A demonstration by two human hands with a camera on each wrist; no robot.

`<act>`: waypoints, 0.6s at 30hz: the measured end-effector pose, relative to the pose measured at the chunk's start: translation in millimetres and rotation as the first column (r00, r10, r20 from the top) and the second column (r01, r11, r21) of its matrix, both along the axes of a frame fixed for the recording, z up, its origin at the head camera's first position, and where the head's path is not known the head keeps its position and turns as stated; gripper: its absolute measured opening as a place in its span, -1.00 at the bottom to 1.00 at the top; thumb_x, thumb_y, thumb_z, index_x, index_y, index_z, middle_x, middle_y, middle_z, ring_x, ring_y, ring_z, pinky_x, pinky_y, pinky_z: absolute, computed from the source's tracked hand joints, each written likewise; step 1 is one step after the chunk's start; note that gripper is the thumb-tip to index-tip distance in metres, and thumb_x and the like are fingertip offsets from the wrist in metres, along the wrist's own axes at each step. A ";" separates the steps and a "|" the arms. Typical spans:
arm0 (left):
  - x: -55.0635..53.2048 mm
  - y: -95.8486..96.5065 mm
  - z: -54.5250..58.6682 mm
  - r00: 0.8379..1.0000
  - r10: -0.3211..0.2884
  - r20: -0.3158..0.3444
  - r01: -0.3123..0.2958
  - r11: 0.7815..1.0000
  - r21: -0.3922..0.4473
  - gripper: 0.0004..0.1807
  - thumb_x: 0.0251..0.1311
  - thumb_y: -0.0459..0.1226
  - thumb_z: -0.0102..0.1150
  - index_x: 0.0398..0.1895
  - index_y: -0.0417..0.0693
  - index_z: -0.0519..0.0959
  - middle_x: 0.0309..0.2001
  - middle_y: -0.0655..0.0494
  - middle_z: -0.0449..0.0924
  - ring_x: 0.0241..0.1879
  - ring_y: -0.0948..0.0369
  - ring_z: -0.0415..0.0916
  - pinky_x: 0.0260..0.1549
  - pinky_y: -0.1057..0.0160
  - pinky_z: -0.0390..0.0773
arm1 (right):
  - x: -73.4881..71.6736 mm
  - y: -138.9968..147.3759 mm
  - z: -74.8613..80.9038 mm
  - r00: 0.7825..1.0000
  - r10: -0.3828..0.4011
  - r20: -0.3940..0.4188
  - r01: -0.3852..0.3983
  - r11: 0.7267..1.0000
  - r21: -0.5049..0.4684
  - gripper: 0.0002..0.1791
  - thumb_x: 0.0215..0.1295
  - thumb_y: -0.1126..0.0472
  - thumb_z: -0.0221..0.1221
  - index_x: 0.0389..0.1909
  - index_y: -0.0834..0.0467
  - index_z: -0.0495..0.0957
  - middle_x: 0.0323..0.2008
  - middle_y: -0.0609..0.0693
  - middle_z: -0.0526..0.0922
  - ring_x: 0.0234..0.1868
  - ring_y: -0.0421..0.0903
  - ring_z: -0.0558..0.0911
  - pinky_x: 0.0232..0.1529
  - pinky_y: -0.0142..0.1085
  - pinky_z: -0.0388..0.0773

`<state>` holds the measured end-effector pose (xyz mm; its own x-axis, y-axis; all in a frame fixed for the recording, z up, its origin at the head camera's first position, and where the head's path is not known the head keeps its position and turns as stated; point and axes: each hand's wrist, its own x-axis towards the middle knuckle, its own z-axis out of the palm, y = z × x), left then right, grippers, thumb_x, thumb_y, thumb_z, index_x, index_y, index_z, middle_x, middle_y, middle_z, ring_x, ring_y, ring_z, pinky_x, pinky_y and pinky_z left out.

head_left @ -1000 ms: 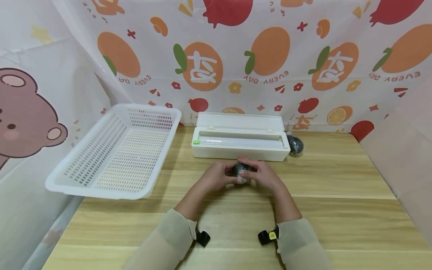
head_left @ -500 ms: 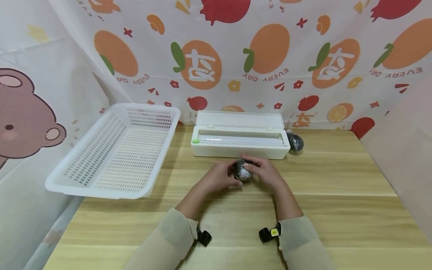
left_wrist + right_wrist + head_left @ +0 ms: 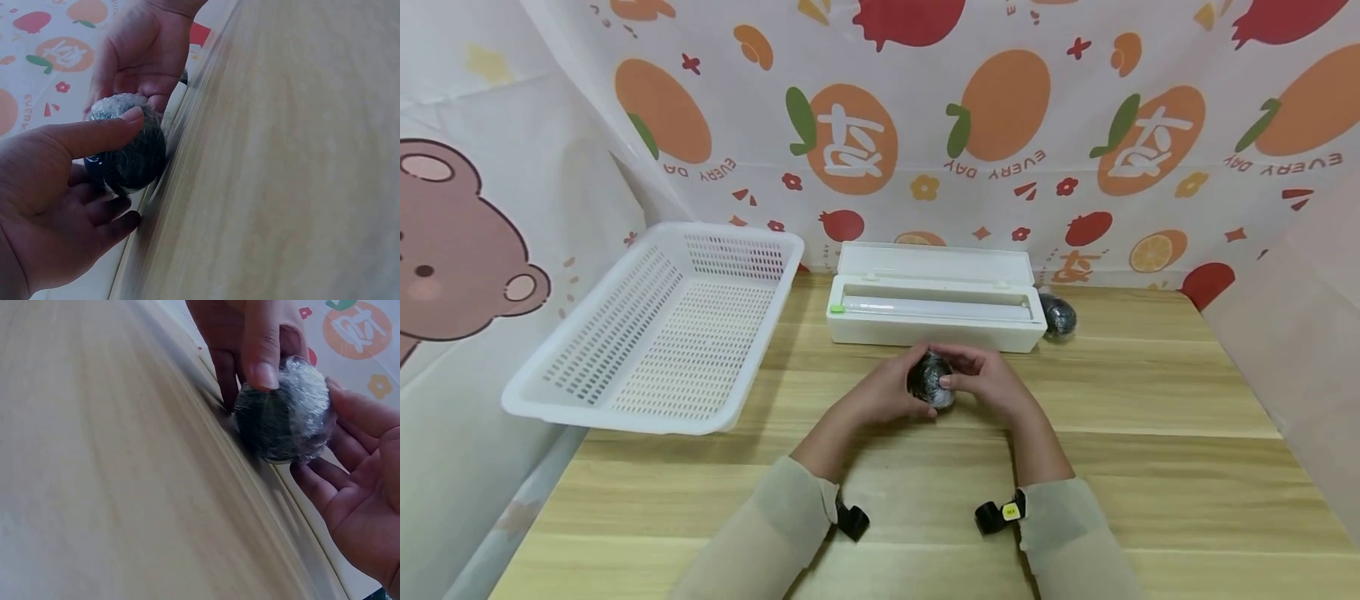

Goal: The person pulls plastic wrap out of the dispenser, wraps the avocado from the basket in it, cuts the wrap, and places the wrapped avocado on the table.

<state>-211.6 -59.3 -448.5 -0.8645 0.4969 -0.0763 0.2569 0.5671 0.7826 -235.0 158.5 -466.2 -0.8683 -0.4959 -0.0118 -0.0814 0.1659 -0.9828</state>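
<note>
A dark round ball wrapped in clear plastic film (image 3: 931,381) sits between both hands, in front of the white box. My left hand (image 3: 883,390) grips its left side; in the left wrist view, the left thumb lies across the wrapped ball (image 3: 134,153), with the fingers beneath. My right hand (image 3: 988,383) holds the other side; in the right wrist view, its thumb and fingertips touch the crinkled film on the ball (image 3: 290,415). What is inside the film cannot be made out. Part of the ball is hidden behind the fingers.
Behind the hands stands a white cling film box (image 3: 936,335), lid raised, a roll inside and a green slider at its left end. Another wrapped dark ball (image 3: 1058,318) lies against its right end. A white perforated basket (image 3: 730,400) is at the left of the wooden table (image 3: 1150,467).
The ball has turned in the hands, and a darker side now shows at its left. The fingers of both hands have shifted round it. The box and second ball stay in place.
</note>
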 end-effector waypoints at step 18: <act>-0.5 -2.2 -0.4 0.998 -0.009 0.057 0.003 0.995 0.103 -0.24 0.38 -0.01 0.11 0.55 0.03 0.08 0.47 0.03 0.23 0.41 0.17 0.21 0.38 0.06 0.24 | 1.8 0.9 4.5 0.998 -0.043 -0.037 0.046 0.996 0.077 -0.59 0.47 0.06 0.10 0.26 0.05 0.53 0.28 0.03 0.53 0.34 -0.02 0.43 0.32 -0.09 0.36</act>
